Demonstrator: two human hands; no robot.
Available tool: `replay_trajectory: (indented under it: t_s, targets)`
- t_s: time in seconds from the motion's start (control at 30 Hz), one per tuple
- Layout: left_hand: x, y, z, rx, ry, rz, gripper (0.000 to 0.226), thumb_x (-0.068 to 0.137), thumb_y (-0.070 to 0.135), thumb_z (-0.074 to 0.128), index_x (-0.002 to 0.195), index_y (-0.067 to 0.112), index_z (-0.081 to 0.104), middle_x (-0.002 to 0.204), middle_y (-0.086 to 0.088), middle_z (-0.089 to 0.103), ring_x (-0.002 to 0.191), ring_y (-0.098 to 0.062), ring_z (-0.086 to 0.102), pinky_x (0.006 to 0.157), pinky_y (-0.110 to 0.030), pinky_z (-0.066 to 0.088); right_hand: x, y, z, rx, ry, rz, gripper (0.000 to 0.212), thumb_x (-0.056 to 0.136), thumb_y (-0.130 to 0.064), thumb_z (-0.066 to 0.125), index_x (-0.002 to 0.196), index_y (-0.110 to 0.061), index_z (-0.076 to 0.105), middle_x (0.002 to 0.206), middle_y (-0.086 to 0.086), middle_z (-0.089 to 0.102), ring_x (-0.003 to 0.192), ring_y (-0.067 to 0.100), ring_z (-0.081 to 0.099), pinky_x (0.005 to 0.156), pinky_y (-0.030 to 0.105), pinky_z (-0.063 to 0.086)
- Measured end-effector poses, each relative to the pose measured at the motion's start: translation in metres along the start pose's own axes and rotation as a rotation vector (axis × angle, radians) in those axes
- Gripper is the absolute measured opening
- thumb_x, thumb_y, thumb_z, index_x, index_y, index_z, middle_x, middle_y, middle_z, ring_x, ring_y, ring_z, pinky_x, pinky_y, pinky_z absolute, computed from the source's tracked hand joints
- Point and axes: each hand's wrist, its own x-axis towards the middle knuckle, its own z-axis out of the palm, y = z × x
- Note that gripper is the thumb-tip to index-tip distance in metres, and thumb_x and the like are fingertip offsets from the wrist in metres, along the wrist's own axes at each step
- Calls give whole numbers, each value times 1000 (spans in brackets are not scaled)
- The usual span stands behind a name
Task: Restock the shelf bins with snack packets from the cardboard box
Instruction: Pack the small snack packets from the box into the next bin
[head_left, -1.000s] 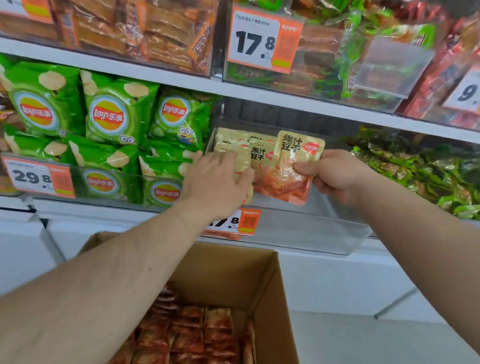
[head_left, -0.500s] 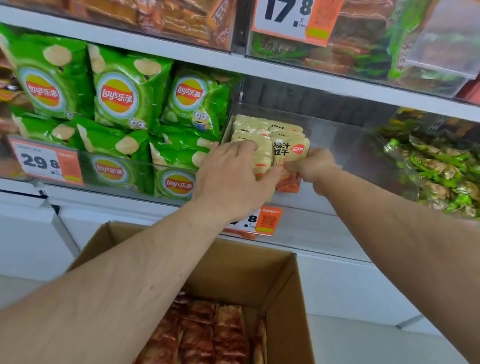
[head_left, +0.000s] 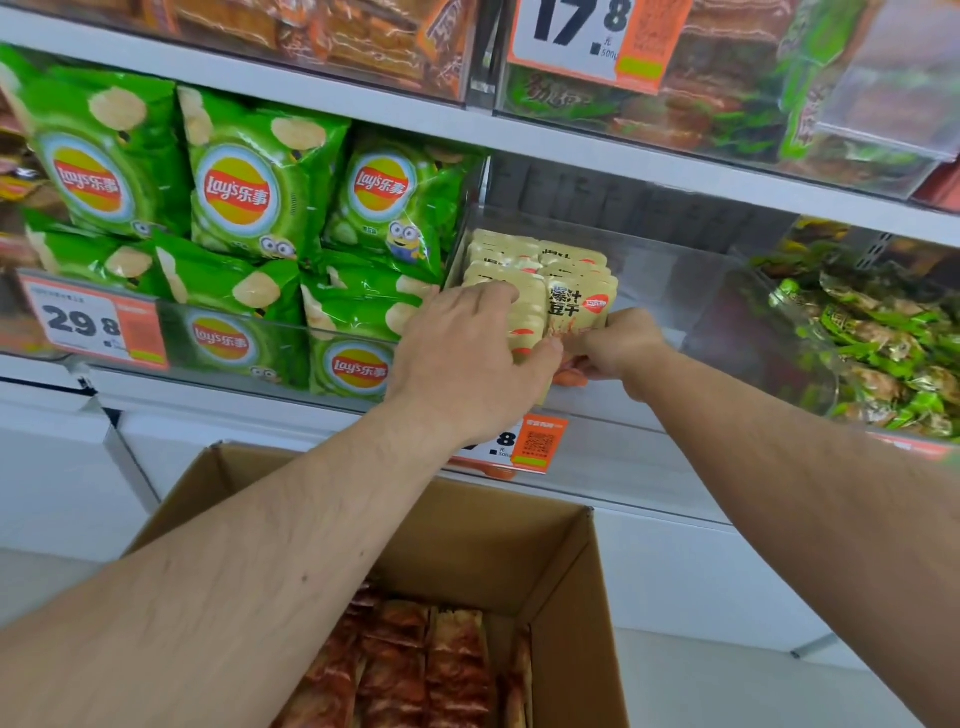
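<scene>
A clear shelf bin (head_left: 670, 291) in the middle shelf holds two upright rows of cream and orange snack packets (head_left: 524, 260) at its left end. My left hand (head_left: 467, 358) curls over the front of the left row and grips those packets. My right hand (head_left: 618, 348) pinches the bottom edge of the front packet (head_left: 576, 309) of the right row. Below, an open cardboard box (head_left: 566, 566) holds several rows of red-brown snack packets (head_left: 415, 660).
Green Lay's chip bags (head_left: 234, 192) fill the bin to the left, with a 29.8 price tag (head_left: 88, 327). Green wrapped snacks (head_left: 883, 343) fill the bin on the right. An orange price tag (head_left: 530, 441) hangs under my hands. The upper shelf (head_left: 467, 124) juts out above.
My right hand has pushed its packet down into the bin against the right row. My left hand stays on the left row. The camera has come closer.
</scene>
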Motion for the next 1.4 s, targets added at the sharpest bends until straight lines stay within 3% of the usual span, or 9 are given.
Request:
replay_trajectory:
  t_s: [0.2,0.33,0.47,0.57,0.63,0.77,0.93,1.17,1.4]
  targets:
    - [-1,0,-2,7,-6,7,57,94,54,47,138,18,45,140,0,53,130,-19,40,107,-32,27,-4,0,-3,-19,-25,15,32,70,-24,88,91,-6,72,82,10,75,68,23,74,69,39,63]
    - [1,1,-10,-28,-70,11,58,93,52,50,140,18,44,141,0,51,131,-19,40,107,-31,27,-17,-8,-13,-67,-61,19,32,74,-23,87,90,-4,67,84,11,73,68,21,71,51,25,58]
    - [-2,-3,-28,-299,-189,-56,59,91,47,58,142,24,41,144,6,47,132,-18,41,102,-32,36,-38,-20,-30,-169,-14,12,40,72,-27,88,81,-4,56,85,14,68,82,27,72,77,42,61]
    - [-20,-5,-41,-332,-161,-14,54,93,41,59,141,26,41,144,10,48,118,-15,50,90,-26,36,-66,-29,-38,-287,-11,1,36,77,-27,83,76,-4,55,85,15,68,79,25,69,71,37,59]
    - [-37,-8,-50,-312,-138,23,51,93,38,61,140,26,44,140,10,49,99,-11,51,85,-24,36,-92,-37,-39,-426,118,-114,27,82,-25,74,71,-7,56,76,9,65,75,27,63,58,28,49]
    - [-73,-24,-59,-297,-159,55,47,92,30,63,136,24,48,132,11,54,118,-5,48,92,-19,37,-165,-47,-18,-515,406,-509,21,83,-26,60,100,-17,69,92,4,71,89,30,65,74,36,53]
    - [-116,-65,-52,-263,-428,-67,43,87,25,64,127,27,50,118,13,58,105,-6,56,91,-27,47,-239,-23,53,-359,206,-850,21,73,-34,50,68,-19,64,62,-2,64,62,26,63,55,32,51]
    - [-154,-145,-36,-174,-691,-337,45,92,28,62,133,25,45,110,17,57,94,0,56,76,-13,41,-195,67,155,-792,-441,-383,18,83,-32,59,97,-26,67,106,1,69,100,27,63,79,32,52]
    - [-158,-174,-4,-220,-753,-483,37,91,22,59,127,24,50,102,16,63,85,1,59,64,-15,43,-175,157,232,-854,-486,-72,23,88,-25,53,102,-23,71,105,4,70,98,28,66,80,35,56]
